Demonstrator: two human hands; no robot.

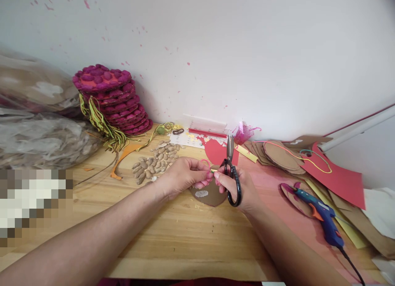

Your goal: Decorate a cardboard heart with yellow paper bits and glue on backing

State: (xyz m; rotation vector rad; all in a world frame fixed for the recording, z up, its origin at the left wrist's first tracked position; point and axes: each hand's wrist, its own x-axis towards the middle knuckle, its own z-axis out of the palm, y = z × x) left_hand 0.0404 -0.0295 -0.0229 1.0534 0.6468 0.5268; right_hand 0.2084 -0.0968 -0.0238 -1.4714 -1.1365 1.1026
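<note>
My left hand (188,175) pinches a small yellow piece of paper (214,170) between thumb and fingertips. From the other side, the fingertips of my right hand (240,185) meet the same piece. Black-handled scissors (233,181) hang on my right hand, blades pointing up and away. Below both hands lies a brown cardboard disc (212,197) with a whitish patch and a pink edge. Tiny yellow scraps are scattered by its near edge. A red paper sheet (216,151) lies just beyond the hands.
Peanuts (154,162) lie loose left of my hands. Behind them stands a stack of magenta peanut-covered discs (105,98) with yellow-green strings. At right are a blue glue gun (324,220), cardboard discs (280,156) and red paper (339,177). Plastic bags (40,129) fill the far left.
</note>
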